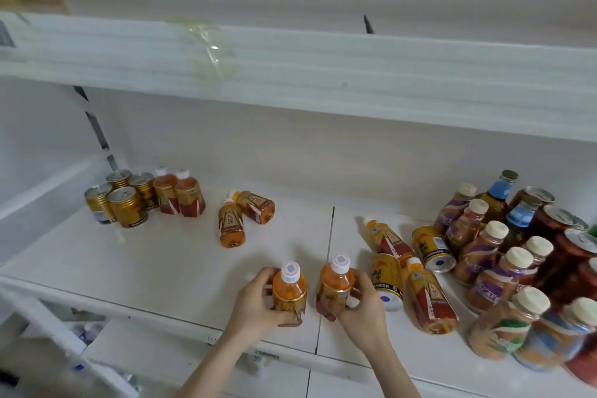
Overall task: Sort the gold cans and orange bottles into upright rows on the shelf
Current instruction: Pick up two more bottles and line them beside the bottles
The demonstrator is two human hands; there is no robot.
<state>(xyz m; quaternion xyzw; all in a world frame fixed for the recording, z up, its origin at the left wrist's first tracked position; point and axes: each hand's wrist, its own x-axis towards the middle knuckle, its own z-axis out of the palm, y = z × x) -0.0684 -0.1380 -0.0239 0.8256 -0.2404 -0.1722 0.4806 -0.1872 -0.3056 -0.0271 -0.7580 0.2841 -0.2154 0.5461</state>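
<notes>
My left hand (255, 299) grips an upright orange bottle (289, 291) near the shelf's front edge. My right hand (363, 307) grips a second upright orange bottle (334, 286) beside it. At the back left, several gold cans (124, 200) stand upright next to two upright orange bottles (179, 192). Two orange bottles (245, 215) lie on their sides mid-shelf. To the right, two more orange bottles (387, 237) (429, 299) and two gold cans (387, 281) (433, 247) lie tipped over.
The white shelf (161, 262) has a seam down its middle. A crowd of other bottles with cream caps and red cans (517, 268) fills the right end. Another white shelf (290, 68) hangs overhead. Lower shelves with items show below the front edge.
</notes>
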